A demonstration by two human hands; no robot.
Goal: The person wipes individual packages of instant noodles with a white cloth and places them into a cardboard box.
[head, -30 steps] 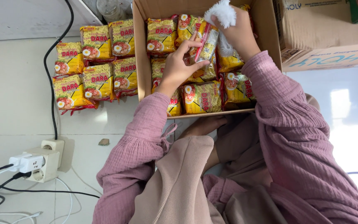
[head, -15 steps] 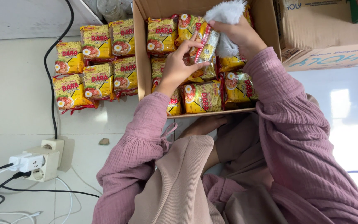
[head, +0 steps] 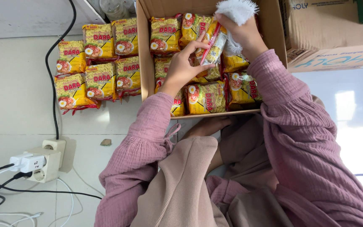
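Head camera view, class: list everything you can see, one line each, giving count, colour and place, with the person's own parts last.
Noodle packets on floor: six, yellow, left of box.
Noodle packets in box: several, yellow, exact count hidden.
Cardboard box: one, brown, open, top centre.
Second cardboard box: one, brown, top right.
Power strip: one, white, lower left, with plugs.
Cable: one, black, on the floor at left.
White cloth: one, in right hand.
Single packet: one, yellow, between both hands.
Left hand: fingers on packet.
Right hand: holding cloth and packet.
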